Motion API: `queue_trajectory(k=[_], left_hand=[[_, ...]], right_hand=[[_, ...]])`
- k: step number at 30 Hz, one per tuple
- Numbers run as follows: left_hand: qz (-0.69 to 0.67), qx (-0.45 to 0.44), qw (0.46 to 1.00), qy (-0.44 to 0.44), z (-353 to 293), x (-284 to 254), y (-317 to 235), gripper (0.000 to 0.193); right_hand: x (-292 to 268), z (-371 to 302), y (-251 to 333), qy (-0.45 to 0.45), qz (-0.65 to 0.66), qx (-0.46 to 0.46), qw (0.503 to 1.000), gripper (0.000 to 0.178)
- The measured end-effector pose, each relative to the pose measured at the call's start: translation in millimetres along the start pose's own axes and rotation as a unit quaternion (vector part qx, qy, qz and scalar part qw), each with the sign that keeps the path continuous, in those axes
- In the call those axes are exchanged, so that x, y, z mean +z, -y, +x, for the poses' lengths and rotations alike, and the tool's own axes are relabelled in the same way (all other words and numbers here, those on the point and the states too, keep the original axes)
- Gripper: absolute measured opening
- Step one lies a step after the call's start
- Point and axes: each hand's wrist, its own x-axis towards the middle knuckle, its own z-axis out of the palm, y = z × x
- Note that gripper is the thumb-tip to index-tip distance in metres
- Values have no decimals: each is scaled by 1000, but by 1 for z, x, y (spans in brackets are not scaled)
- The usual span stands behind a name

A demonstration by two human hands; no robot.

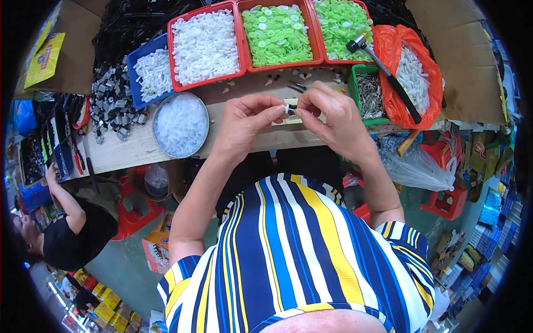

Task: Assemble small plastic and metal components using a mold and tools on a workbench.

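Observation:
In front of me, above the near edge of the wooden bench, my left hand (pixel 250 119) and my right hand (pixel 336 117) meet. Between their fingertips is a small white-and-black plastic part (pixel 290 107), pinched from both sides. Its exact form is too small to make out, and the fingers cover some of it. Beyond the hands sit red trays: one of white plastic pieces (pixel 205 47), two of green discs (pixel 277 34) (pixel 343 28). A round metal dish (pixel 156 145) of translucent caps stands to the left of my left hand.
A blue tray (pixel 133 75) holds white tubes, beside loose grey-black parts (pixel 114 94). On the right are a green box (pixel 360 71) of metal pins, an orange bag (pixel 388 40) of white pieces and a hammer (pixel 397 86) lying across them. Another person (pixel 78 230) works at left.

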Motion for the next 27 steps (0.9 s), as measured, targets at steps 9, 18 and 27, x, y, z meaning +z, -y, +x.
queue_trajectory(k=[9,18,27], left_hand=[[-109,-15,992,-54,-1,8,14,16],[-122,13,991,-59,-11,9,26,17],[161,227,956,-95,-14,6,21,24]], right_hand=[[14,-7,-3,-110,22,-14,994,15],[36,-8,-4,-171,28,-40,984,15],[42,-7,-10,-115,83,-60,988,12]])
